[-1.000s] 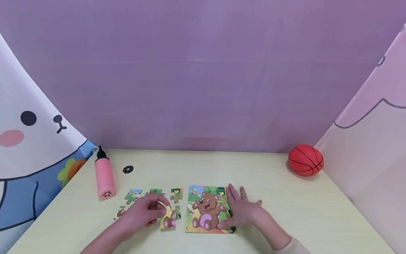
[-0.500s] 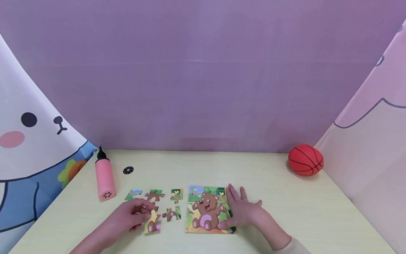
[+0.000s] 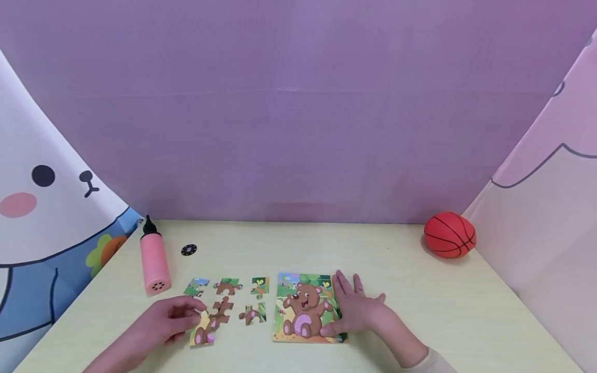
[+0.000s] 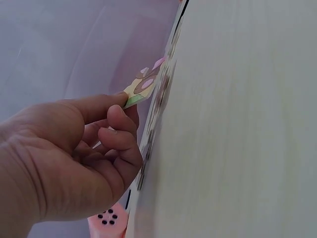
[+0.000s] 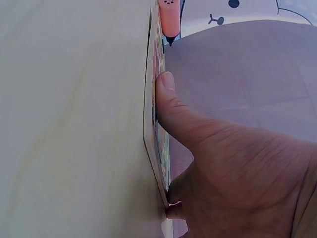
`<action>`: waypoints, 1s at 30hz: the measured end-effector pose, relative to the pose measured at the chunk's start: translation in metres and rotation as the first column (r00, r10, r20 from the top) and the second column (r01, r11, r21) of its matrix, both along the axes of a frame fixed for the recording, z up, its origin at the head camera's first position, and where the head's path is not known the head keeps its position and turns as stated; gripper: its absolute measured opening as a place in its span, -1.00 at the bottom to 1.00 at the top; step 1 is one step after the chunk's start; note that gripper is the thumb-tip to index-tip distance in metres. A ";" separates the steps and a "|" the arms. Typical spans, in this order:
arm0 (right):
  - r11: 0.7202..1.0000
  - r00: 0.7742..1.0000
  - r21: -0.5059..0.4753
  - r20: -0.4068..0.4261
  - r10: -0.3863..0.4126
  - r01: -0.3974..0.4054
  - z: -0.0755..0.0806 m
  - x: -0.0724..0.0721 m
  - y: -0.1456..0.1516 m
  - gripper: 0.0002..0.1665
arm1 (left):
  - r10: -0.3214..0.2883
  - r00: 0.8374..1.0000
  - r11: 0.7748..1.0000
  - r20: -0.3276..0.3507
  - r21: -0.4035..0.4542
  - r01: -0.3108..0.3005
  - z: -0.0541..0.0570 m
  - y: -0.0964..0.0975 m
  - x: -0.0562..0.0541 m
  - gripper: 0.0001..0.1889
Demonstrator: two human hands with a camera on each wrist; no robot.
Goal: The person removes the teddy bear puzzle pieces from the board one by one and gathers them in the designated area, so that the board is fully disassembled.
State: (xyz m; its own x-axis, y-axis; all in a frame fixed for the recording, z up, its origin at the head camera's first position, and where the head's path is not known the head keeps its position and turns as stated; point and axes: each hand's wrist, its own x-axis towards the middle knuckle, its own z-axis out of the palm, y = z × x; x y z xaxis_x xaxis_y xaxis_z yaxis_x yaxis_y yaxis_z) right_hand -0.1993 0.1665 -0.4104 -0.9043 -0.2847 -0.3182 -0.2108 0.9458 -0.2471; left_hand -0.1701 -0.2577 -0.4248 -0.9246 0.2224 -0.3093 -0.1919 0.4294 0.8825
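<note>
In the head view my left hand (image 3: 160,325) pinches a jigsaw puzzle piece (image 3: 202,335) printed with a brown bear foot on yellow. The left wrist view shows this piece (image 4: 143,87) tilted between thumb and fingers, just above the table. My right hand (image 3: 361,313) rests on the right edge of a bear picture puzzle board (image 3: 303,311), its fingers spread and thumb over the lower corner. Loose pieces lie left of the board: a bear-head piece (image 3: 227,286), a brown body piece (image 3: 223,312), an arm piece (image 3: 254,314) and others. My left hand partly hides that area.
A pink hand pump (image 3: 155,264) with a black nozzle stands at the back left, beside a black round chip (image 3: 188,249). At the back right sits a red toy basketball (image 3: 450,235). A purple cloth (image 3: 298,129) hangs behind the table (image 3: 317,248).
My left hand has moved left with the bear-foot piece, from near the board to the left of the loose pieces, uncovering the body and arm pieces. The right hand has stayed put.
</note>
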 end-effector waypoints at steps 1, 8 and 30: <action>1.000 1.000 -0.001 0.000 0.000 0.000 0.000 0.000 0.000 0.54 | 0.006 1.000 1.000 0.007 -0.008 -0.006 0.000 -0.002 0.000 -0.64; 1.000 1.000 -0.010 0.008 -0.010 0.010 0.003 0.003 0.001 0.53 | 0.000 1.000 1.000 0.027 -0.029 0.001 -0.001 -0.017 0.002 -0.63; 1.000 1.000 -0.008 -0.002 -0.002 0.002 0.003 0.002 0.000 0.53 | 0.059 0.998 0.966 0.020 -0.252 -0.052 -0.002 -0.050 0.000 -0.73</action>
State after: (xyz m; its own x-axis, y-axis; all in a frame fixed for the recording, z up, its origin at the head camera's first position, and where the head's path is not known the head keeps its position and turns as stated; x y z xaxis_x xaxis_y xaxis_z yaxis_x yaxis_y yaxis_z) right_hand -0.1976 0.1662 -0.4075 -0.9053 -0.2857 -0.3144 -0.2095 0.9441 -0.2546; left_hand -0.1700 -0.3079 -0.4270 -0.9239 0.0832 -0.3735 -0.2436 0.6247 0.7419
